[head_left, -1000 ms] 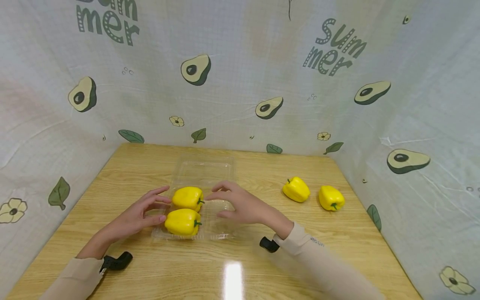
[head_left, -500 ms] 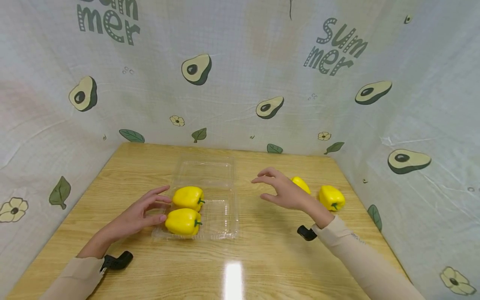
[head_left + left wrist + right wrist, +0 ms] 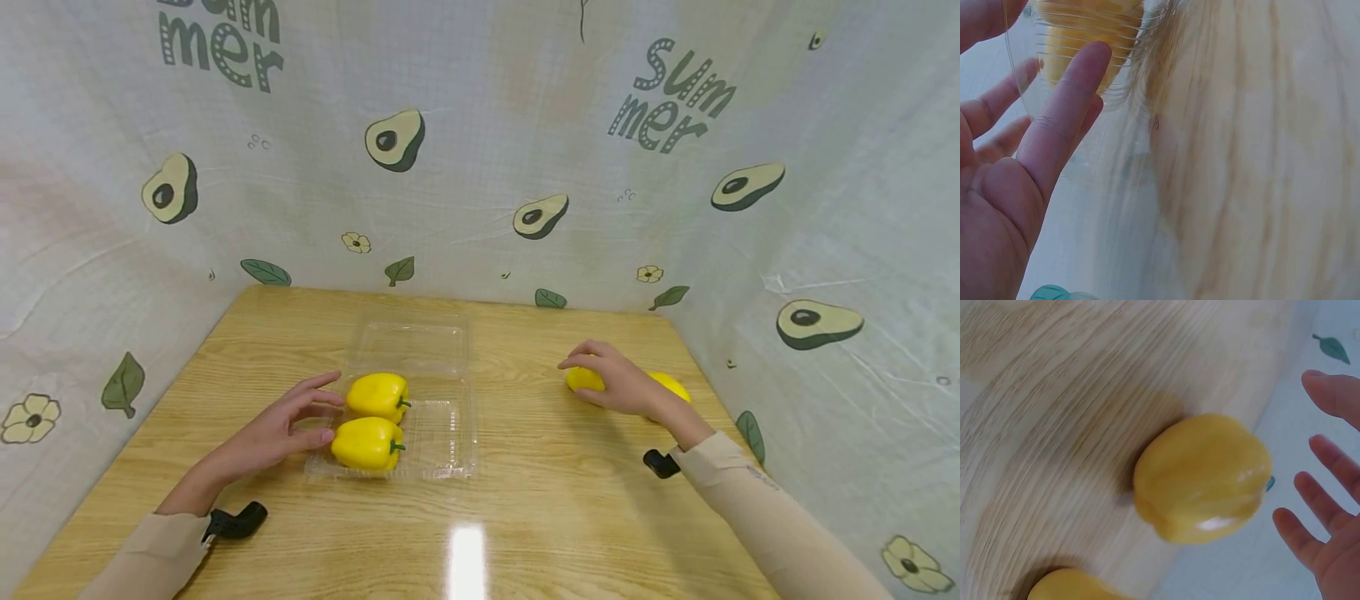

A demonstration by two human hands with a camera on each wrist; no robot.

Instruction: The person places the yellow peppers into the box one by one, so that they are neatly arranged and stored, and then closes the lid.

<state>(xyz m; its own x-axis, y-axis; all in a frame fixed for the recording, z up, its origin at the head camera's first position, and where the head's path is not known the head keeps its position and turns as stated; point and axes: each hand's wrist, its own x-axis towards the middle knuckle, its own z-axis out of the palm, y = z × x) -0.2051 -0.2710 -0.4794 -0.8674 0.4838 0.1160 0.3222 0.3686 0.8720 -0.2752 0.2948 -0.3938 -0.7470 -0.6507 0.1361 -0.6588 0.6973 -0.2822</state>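
Note:
Two yellow bell peppers, a rear one (image 3: 377, 395) and a front one (image 3: 366, 443), lie side by side in the left half of a clear plastic clamshell container (image 3: 463, 442). Its lid (image 3: 408, 337) is folded back. At its left edge my left hand (image 3: 262, 437) has fingers spread, thumb tip by the front pepper. In the left wrist view a pepper (image 3: 1063, 47) shows behind the ribbed clear wall. My right hand (image 3: 618, 382) hovers over a third pepper (image 3: 583, 379), partly covering it. In the right wrist view, the relaxed fingers stand apart from a pepper (image 3: 1200, 478).
Another yellow pepper (image 3: 671, 385) lies at the right, partly behind the right wrist. The wooden table (image 3: 360, 542) ends against a printed cloth (image 3: 465, 167) at the back and sides. Each wrist wears a black camera mount.
My right hand has moved right, from above the container to over a loose pepper at the right. The left hand and the peppers have stayed in place.

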